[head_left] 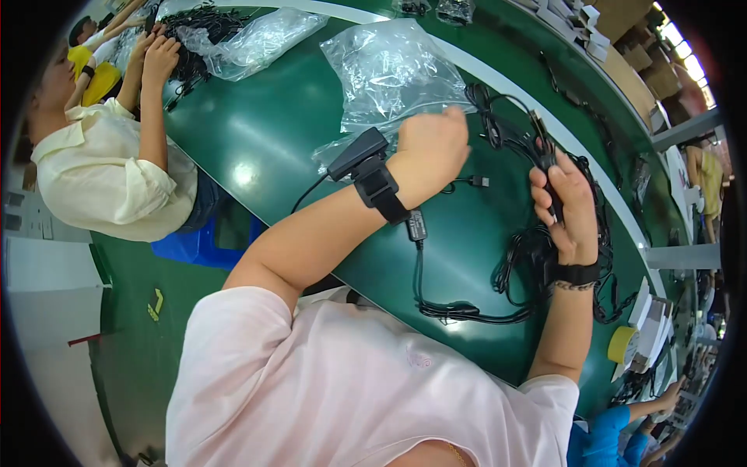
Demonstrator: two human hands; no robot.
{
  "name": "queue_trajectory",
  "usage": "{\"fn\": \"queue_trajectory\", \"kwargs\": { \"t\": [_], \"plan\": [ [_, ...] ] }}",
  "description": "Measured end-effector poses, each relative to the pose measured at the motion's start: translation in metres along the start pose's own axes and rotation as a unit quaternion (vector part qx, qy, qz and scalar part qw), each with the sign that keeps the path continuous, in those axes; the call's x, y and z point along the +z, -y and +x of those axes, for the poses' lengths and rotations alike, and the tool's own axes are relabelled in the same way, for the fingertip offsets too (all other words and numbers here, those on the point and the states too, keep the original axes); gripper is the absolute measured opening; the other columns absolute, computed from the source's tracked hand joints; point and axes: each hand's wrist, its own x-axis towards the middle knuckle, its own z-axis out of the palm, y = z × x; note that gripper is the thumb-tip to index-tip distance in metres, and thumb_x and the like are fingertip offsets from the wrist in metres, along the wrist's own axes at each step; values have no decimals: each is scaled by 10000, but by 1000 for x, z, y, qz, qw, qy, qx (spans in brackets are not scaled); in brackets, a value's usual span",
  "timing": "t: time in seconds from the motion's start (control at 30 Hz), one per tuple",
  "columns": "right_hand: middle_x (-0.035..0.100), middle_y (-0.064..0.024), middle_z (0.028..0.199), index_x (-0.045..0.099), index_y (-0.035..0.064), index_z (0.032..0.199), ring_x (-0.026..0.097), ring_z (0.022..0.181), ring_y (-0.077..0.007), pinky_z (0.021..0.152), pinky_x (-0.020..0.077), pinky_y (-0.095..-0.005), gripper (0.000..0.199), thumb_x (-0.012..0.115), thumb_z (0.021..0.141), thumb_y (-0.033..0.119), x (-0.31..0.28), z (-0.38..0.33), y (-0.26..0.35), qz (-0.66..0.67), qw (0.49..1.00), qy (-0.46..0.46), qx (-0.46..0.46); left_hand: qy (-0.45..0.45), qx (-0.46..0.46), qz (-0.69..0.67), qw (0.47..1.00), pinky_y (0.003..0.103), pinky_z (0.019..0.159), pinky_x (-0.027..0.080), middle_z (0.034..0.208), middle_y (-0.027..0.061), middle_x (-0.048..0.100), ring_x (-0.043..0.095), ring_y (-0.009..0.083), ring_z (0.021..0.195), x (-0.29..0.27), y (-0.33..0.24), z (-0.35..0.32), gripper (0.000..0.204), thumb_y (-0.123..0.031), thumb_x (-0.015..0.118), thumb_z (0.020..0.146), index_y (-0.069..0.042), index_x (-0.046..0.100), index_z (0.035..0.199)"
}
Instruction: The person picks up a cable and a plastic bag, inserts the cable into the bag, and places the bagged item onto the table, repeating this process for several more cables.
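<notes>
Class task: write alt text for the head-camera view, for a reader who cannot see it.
Seen from above, a person's right hand grips a black cable while the left hand is closed by a clear plastic bag on a green table. More black cables lie in front of them, and another person in a cream shirt works to the left.

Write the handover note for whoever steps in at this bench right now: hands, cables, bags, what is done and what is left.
Left hand: closed in a fist over the green table, beside the clear plastic bag; whether it grips the cable cannot be told.
Right hand: closed on a bundle of black cable, held up above the table.
More black cables lie loose on the table in front of the body.
Done: nothing visibly bagged here.
Left: the held bundle and the loose cables are outside the bag.
</notes>
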Motion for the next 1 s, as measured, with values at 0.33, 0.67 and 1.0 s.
{"fn": "queue_trajectory", "kwargs": {
  "t": [0.33, 0.67, 1.0],
  "plan": [
    [478, -42, 738, 392, 9, 1262, 397, 488, -36, 342, 281, -128, 504, 595, 834, 182, -20, -13, 4, 52, 991, 109, 49, -59, -36, -261, 963, 342, 552, 463, 642, 127, 581, 599, 275, 590, -39, 15, -39, 248, 14, 531, 707, 1, 470, 947],
    [525, -21, 747, 387, 25, 1294, 433, 509, -30, 391, 317, -149, 473, 488, 833, 47, 20, -25, -2, -171, 980, 92, 40, -85, -23, -423, 902, 250, 561, 460, 710, 62, 580, 577, 139, 595, -53, 10, -46, 358, 29, 572, 735, -44, 430, 1055],
    [511, -3, 741, 423, 46, 1281, 448, 579, -59, 562, 398, -192, 476, 483, 809, 49, 34, -21, -11, -405, 897, 151, -90, -84, 52, -528, 844, 208, 645, 446, 830, 61, 574, 553, 92, 751, -56, 4, -30, 381, 86, 559, 768, -11, 402, 1101]
  ]
}}
